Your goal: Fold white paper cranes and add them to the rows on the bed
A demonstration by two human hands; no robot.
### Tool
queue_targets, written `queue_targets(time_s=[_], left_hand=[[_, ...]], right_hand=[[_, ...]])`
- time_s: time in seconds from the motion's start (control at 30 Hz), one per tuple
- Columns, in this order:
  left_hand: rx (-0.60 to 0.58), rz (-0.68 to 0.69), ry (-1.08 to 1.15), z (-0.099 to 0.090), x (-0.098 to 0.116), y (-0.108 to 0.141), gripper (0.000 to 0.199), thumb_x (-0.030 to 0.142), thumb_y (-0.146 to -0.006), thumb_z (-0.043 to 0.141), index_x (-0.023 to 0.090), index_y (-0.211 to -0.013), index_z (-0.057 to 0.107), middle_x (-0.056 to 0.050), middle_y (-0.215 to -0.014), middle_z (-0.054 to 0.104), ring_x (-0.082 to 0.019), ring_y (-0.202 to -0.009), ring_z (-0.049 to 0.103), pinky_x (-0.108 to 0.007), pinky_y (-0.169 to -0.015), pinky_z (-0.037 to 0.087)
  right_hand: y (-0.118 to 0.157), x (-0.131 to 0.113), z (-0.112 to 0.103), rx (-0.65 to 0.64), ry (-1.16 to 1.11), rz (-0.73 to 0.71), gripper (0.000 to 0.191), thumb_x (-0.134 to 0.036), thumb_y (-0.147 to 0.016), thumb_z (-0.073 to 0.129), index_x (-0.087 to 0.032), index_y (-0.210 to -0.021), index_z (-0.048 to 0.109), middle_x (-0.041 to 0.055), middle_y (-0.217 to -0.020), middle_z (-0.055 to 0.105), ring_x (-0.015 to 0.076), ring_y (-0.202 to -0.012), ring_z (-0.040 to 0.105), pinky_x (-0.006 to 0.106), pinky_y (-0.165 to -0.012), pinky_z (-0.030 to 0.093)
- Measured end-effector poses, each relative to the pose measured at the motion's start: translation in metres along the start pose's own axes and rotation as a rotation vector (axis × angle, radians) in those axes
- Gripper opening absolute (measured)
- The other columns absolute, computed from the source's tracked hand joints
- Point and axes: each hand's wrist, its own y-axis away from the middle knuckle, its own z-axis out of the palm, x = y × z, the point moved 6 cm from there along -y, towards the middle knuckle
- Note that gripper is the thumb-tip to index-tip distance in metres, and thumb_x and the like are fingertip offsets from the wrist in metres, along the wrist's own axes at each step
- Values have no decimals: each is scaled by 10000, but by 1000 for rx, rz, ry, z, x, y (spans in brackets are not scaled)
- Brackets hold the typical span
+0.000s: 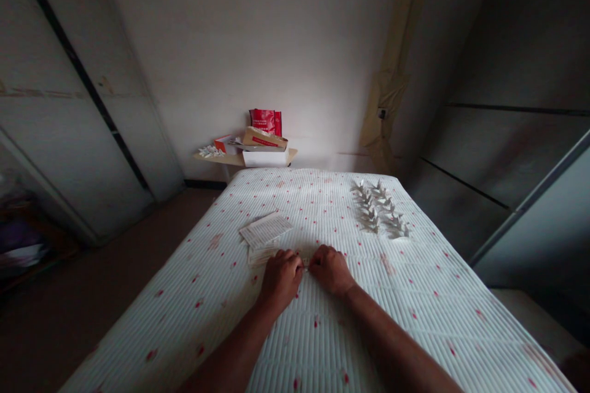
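Note:
My left hand point(282, 276) and my right hand point(332, 270) are close together over the middle of the striped bed cover point(318, 331). Both have closed, pinching fingers around a small piece of paper point(306, 264), mostly hidden between them. Just beyond my left hand lie printed paper sheets point(266, 230), loosely stacked, some partly behind the hand. Several folded paper figures point(369, 209) stand in two rows on the cover, at the far right.
Behind the bed a small table point(235, 159) bears a white box point(265, 158), a red bag point(266, 121), an orange box point(225, 144) and more folded paper point(211, 151). Cabinets point(502, 141) stand on the right; a socket point(382, 113) is on the wall.

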Motion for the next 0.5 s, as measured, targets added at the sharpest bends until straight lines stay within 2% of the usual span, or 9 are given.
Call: queue_targets(time_s=[0.23, 0.5], left_hand=[[12, -39, -66, -2, 4, -2, 114, 147, -781, 492, 184, -714, 577, -35, -805, 599, -182, -827, 528, -291, -723, 351], [16, -125, -21, 3, -2, -6, 89, 141, -723, 536, 176, -659, 587, -27, -745, 598, -163, -775, 535, -262, -701, 349]], right_hand=[[-2, -2, -4, -24, 72, 86, 189, -136, -726, 508, -176, -697, 691, 76, -763, 674, 172, -685, 603, 241, -565, 354], [-5, 6, 4, -34, -20, 100, 119, -150, -683, 564, -188, -698, 676, 44, -807, 649, 147, -707, 583, 227, -587, 345]])
